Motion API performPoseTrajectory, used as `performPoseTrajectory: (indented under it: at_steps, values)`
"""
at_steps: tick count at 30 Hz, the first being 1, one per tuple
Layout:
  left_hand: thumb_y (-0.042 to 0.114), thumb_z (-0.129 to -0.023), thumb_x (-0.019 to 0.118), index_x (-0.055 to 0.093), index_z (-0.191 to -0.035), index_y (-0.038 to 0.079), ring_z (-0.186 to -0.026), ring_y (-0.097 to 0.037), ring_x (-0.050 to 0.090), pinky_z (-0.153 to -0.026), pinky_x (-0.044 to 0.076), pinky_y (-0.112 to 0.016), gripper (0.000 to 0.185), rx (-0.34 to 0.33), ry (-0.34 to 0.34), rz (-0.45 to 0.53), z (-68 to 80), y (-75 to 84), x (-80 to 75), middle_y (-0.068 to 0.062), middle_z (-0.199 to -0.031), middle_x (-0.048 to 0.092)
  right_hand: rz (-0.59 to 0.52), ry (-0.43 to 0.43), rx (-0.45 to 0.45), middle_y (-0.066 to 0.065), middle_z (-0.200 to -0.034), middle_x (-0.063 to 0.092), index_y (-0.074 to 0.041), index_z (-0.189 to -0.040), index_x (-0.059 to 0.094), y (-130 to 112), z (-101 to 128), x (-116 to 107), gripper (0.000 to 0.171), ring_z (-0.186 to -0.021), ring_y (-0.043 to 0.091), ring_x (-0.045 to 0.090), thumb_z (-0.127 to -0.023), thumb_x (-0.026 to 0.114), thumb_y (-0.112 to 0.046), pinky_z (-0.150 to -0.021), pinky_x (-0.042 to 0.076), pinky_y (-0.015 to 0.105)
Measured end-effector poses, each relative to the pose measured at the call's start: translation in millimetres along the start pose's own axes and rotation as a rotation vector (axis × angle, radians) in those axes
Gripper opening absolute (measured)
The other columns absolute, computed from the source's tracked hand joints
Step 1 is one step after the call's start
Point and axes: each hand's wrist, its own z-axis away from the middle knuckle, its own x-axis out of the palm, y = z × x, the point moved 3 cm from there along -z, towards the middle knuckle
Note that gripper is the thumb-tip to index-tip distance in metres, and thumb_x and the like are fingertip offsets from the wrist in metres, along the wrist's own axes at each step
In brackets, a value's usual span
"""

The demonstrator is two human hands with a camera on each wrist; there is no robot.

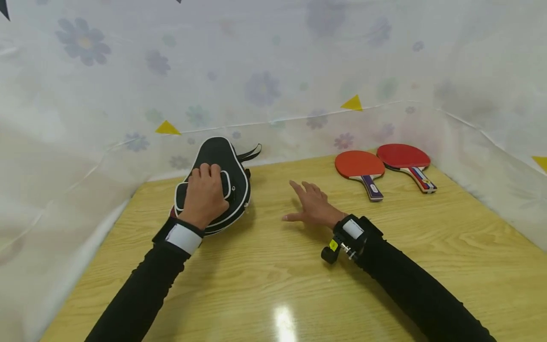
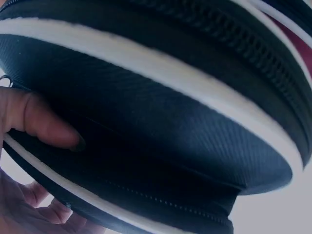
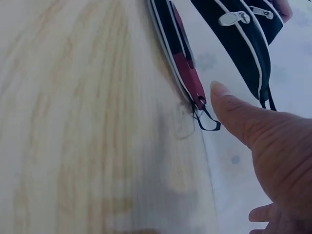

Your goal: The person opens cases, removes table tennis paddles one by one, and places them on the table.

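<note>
A black paddle case [image 1: 232, 164] with white piping lies at the back left of the wooden table [image 1: 273, 275]. My left hand [image 1: 207, 187] grips its upper half, thumb [image 2: 39, 119] pressed on the black fabric [image 2: 161, 122]. In the right wrist view the lid [image 3: 243, 34] stands lifted off the lower half [image 3: 163, 29], and a red paddle [image 3: 189, 73] shows inside. My right hand [image 1: 308, 202] is open, fingers spread low over the table right of the case, holding nothing; its thumb [image 3: 243, 117] points toward the case.
Two red paddles [image 1: 360, 165] [image 1: 403, 156] lie side by side at the back right, handles toward me. A flowered plastic sheet [image 1: 273, 71] walls the table at the back and both sides.
</note>
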Motion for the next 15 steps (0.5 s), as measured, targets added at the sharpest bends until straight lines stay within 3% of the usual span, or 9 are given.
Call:
performPoseTrajectory:
  at_steps: [6,15]
  values:
    - [0.008,-0.075,0.075,0.051,-0.121,-0.007,-0.089,-0.038,0.049,-0.081,0.047,-0.049,0.054,0.041,-0.040,0.051,-5.8,45.7,-1.2,-0.025,-0.105,0.052,-0.013,0.152,0.034,0.033,-0.157,0.024,-0.004,-0.160,0.020,7,0,-13,0.089,-0.146,0.052,0.019,-0.094,0.072,-0.034,-0.109,0.019,0.072]
    - [0.007,-0.079,0.075,0.055,-0.120,-0.003,-0.087,-0.034,0.051,-0.079,0.048,-0.045,0.047,0.076,-0.022,0.044,-4.6,104.6,2.4,-0.022,-0.105,0.053,-0.066,0.358,0.112,0.030,-0.153,0.032,-0.003,-0.159,0.024,12,1,-30,0.080,-0.141,0.050,0.029,-0.097,0.068,-0.029,-0.108,0.023,0.071]
